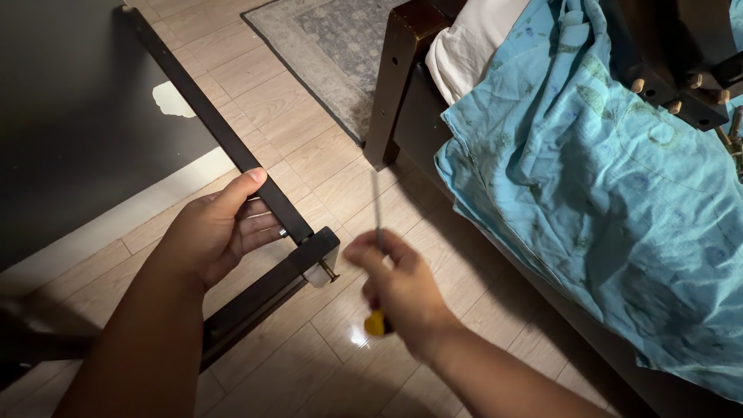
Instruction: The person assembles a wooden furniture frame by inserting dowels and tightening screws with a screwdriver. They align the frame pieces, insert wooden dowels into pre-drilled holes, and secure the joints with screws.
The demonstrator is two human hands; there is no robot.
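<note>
My left hand (220,228) grips a long dark wooden rail (203,108) near its lower end, thumb on top and fingers underneath. That rail meets a second dark rail (255,298) at a corner joint (317,246), where a screw (331,272) sticks out beside a small white fitting. My right hand (398,290) is closed on a screwdriver (378,209) with a yellow handle end and a thin metal shaft pointing up. The hand is blurred and sits just right of the corner joint, apart from it.
A dark wooden bed frame post (391,85) stands on the floor to the right, draped with a light blue patterned sheet (604,178) and a white pillow (472,39). A grey rug (340,46) lies at the back. A dark panel (70,116) fills the left.
</note>
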